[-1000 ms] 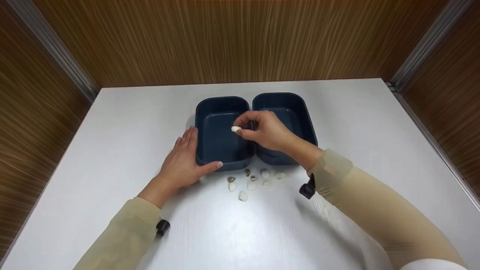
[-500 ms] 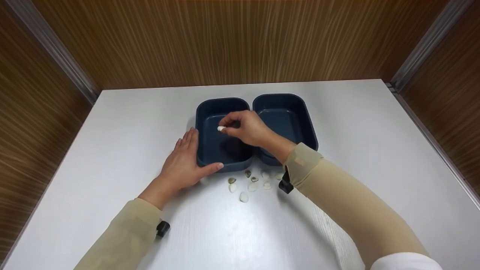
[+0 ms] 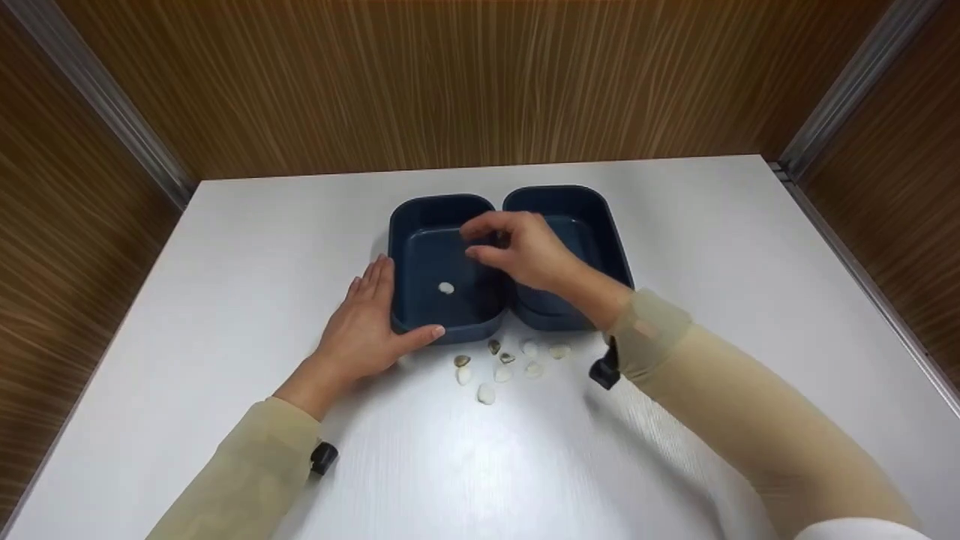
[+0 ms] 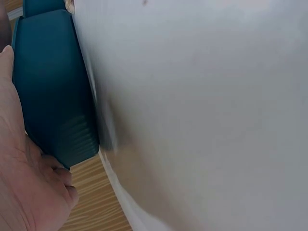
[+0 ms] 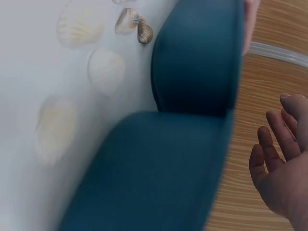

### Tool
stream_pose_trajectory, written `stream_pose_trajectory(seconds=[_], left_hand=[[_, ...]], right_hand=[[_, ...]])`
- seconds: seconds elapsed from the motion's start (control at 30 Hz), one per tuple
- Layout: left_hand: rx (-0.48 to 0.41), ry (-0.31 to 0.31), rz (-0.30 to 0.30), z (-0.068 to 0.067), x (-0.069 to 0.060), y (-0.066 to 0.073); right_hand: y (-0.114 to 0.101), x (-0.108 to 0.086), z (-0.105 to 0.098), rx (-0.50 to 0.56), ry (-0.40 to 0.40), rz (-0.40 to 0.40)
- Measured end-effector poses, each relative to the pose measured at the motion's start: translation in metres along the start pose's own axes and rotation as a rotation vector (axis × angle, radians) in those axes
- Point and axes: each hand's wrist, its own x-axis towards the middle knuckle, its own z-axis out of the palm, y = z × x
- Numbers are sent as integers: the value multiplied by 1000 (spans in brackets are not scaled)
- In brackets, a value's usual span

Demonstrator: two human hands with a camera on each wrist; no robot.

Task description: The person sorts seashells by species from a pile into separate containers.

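My left hand lies along the left side of the left dark blue box, fingers straight, thumb against its front corner. In the left wrist view that hand touches the box wall. One white seashell lies on the floor of the left box. My right hand hovers over the inner edges of both boxes, thumb and fingers apart, holding nothing. In the right wrist view the right hand has loosely bent, spread fingers. The right box is partly hidden by that hand.
Several seashells lie on the white table in front of the boxes, among them a white one and a brown one. A ribbed shell shows in the right wrist view. A wood-grain panel stands behind the table.
My right hand first moved left over the left box with the white seashell, let it go there, then drew back right. The left hand has stayed in place.
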Motion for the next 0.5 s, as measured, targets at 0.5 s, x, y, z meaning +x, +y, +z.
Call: stream_pose_trajectory(seconds=[0.5], left_hand=[[22,9,-3,-3,-2,-3]], right_hand=[[-14,-71,-45,36,15,-136]])
